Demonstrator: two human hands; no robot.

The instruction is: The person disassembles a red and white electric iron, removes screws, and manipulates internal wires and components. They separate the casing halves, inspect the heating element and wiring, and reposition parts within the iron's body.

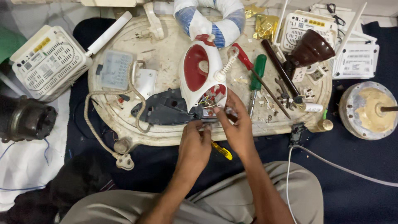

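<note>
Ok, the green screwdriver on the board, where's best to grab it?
Grip the green screwdriver by its fat green handle, coming from above. It lies flat, handle toward the far edge and tip toward the person; the red screwdriver lies close on its left, so pinch across the handle's upper end.

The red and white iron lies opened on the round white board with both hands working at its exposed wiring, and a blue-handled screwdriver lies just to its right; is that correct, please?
Not quite: in the head view the screwdrivers right of the iron have a red handle and a green handle, not blue. The rest holds: left hand and right hand work at the wiring on the board.
</note>
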